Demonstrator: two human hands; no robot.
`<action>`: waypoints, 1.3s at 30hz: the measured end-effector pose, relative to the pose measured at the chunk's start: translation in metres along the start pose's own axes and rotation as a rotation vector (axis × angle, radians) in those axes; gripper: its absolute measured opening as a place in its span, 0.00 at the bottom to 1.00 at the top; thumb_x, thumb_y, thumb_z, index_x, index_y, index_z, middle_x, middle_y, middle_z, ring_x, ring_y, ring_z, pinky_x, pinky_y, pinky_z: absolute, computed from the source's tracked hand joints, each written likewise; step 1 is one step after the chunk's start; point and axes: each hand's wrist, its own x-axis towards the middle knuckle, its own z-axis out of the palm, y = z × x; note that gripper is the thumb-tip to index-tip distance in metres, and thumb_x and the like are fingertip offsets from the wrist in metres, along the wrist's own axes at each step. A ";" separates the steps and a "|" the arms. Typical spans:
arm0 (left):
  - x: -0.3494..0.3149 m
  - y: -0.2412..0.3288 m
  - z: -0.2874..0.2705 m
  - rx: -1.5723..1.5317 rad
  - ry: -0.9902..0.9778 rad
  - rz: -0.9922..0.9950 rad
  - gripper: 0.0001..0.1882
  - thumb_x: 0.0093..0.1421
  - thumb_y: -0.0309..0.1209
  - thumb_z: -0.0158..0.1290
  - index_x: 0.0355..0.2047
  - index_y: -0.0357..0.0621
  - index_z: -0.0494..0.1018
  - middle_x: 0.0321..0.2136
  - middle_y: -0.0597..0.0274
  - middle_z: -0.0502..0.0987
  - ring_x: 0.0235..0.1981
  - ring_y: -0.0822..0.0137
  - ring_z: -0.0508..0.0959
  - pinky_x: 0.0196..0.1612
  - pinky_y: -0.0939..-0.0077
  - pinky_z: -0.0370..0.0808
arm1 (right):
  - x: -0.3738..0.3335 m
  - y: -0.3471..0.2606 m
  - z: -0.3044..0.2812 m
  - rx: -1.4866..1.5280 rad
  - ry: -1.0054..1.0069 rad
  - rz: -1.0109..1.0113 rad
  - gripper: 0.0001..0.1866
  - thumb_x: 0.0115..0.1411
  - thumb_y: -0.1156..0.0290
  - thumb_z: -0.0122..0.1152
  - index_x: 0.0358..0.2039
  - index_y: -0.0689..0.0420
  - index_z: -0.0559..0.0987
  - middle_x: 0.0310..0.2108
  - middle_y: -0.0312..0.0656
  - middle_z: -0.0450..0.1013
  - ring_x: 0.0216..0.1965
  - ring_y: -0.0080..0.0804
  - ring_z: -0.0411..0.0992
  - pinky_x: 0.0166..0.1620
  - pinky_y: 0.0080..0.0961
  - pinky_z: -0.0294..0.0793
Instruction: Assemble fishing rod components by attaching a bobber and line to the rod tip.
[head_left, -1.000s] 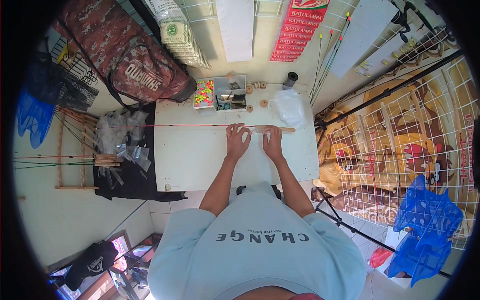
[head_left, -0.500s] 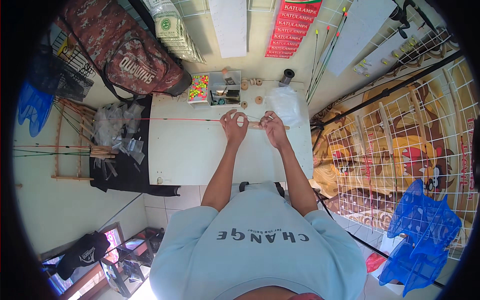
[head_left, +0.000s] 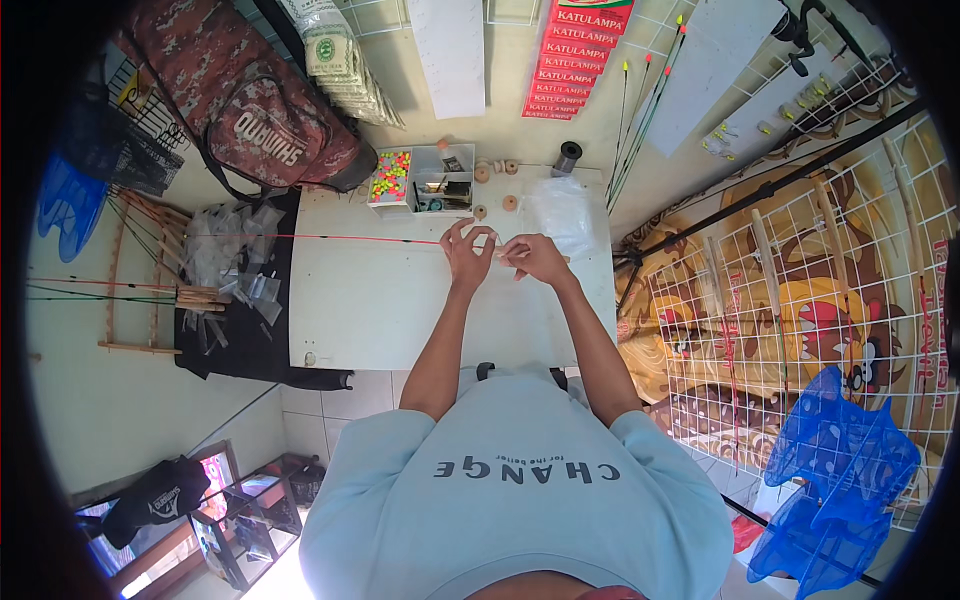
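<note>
My left hand (head_left: pixel 467 258) curls its fingers round the red rod (head_left: pixel 360 239), which stretches leftward across the table (head_left: pixel 350 320); my right hand (head_left: pixel 538 260) bends close beside, how closed or on what I can't tell. I should steady the rod and work lightly.

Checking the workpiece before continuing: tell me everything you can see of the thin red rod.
The thin red rod looks straight, with a dark band left of the left hand; its material is unclear. It runs sideways over the white table and leftward past its edge, its tip hard to make out. The left hand grips it; the right hand mostly hides its wood-coloured right end.
</note>
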 end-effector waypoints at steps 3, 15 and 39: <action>-0.001 -0.001 0.002 0.024 -0.054 -0.069 0.09 0.52 0.33 0.59 0.35 0.59 0.77 0.50 0.63 0.68 0.56 0.55 0.57 0.58 0.60 0.54 | 0.002 0.009 0.001 -0.188 0.013 -0.251 0.18 0.50 0.70 0.69 0.40 0.64 0.79 0.35 0.44 0.79 0.26 0.24 0.75 0.32 0.20 0.74; 0.009 -0.028 0.009 0.015 -0.231 -0.037 0.10 0.52 0.34 0.60 0.35 0.63 0.78 0.50 0.71 0.68 0.56 0.54 0.57 0.59 0.58 0.56 | 0.008 0.023 0.008 0.008 0.057 -0.248 0.26 0.47 0.66 0.73 0.49 0.53 0.78 0.41 0.39 0.78 0.32 0.21 0.71 0.39 0.21 0.71; 0.017 -0.036 0.006 0.332 -0.513 0.205 0.18 0.46 0.38 0.63 0.41 0.62 0.78 0.53 0.69 0.66 0.60 0.55 0.55 0.60 0.57 0.56 | 0.025 0.063 0.023 -1.003 0.339 -0.297 0.30 0.38 0.60 0.68 0.46 0.51 0.77 0.52 0.32 0.71 0.55 0.45 0.58 0.55 0.38 0.59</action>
